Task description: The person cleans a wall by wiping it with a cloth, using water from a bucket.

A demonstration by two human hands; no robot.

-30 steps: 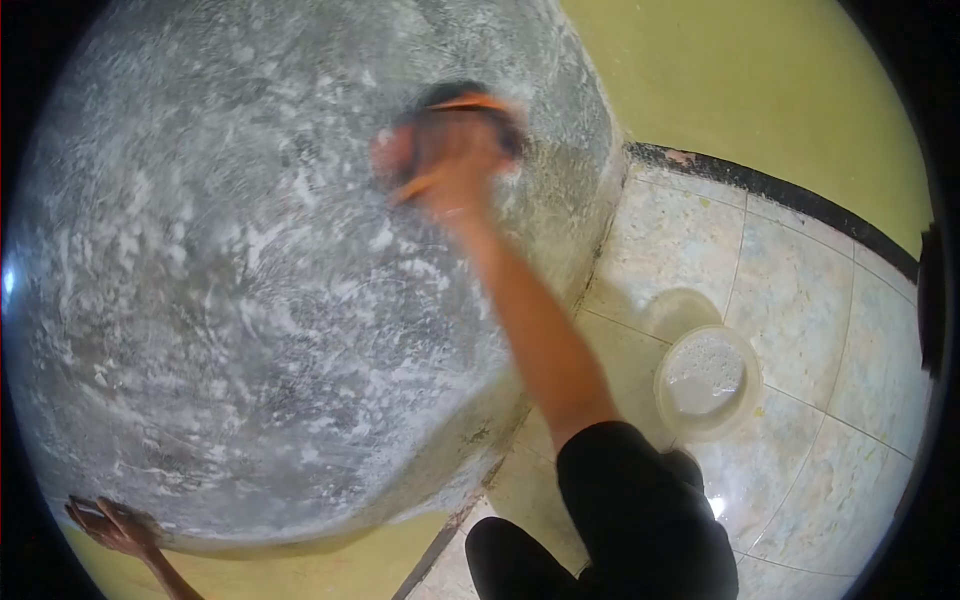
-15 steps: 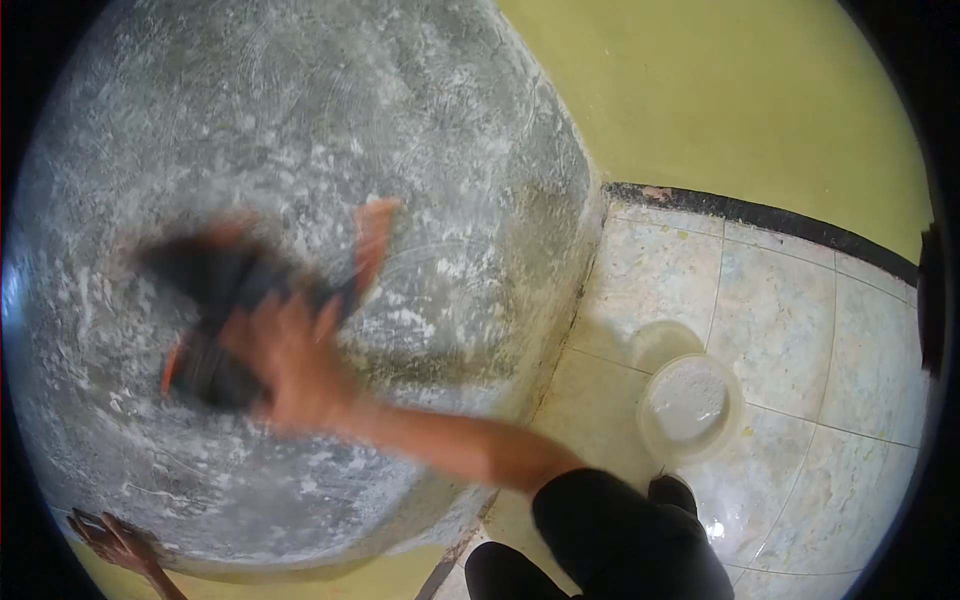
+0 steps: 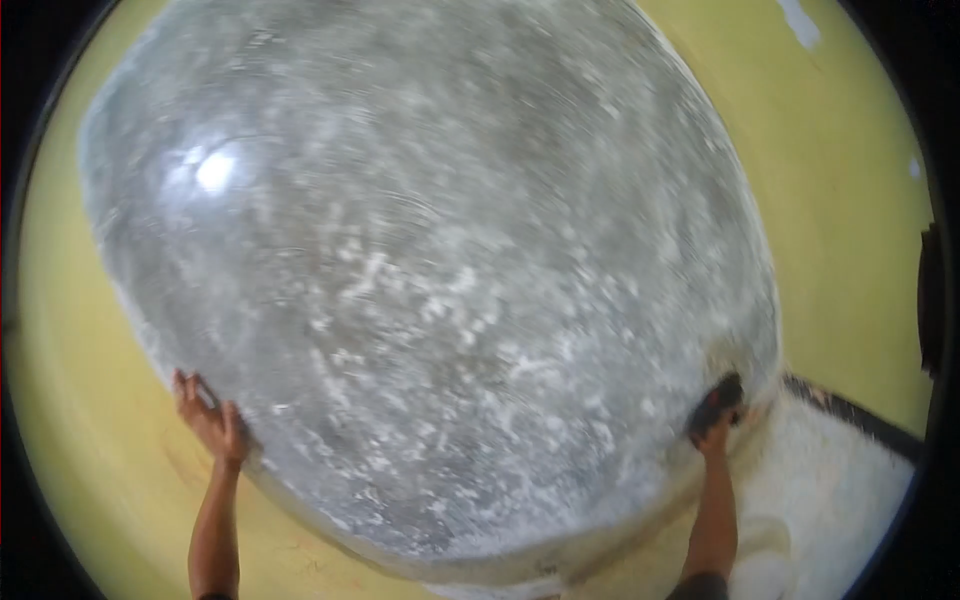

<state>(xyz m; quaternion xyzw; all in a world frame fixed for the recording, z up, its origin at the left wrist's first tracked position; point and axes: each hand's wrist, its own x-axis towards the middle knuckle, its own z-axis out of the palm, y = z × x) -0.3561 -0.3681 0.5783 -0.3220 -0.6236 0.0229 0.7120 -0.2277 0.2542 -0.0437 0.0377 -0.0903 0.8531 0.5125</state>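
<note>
A large grey plastered surface (image 3: 450, 200) with chalky white patches fills most of the view. At its lower left edge my left hand (image 3: 212, 420) rests with fingers apart, holding nothing. Near the lower right edge my right hand (image 3: 713, 438) is closed on a small black tool with a bit of red-orange on it (image 3: 714, 402), held against the grey surface. Motion blur and the hand hide the tool's exact kind.
Yellow painted wall (image 3: 830, 170) borders the grey surface on both sides. At the lower right, a dark skirting strip (image 3: 855, 420) runs above the pale floor (image 3: 830, 480). A bright glare spot (image 3: 214, 172) shines at the upper left.
The view has swung up, showing more of the grey surface and less floor. My right hand has gone from mid-surface to the lower right edge with the black tool; the bucket is no longer clear.
</note>
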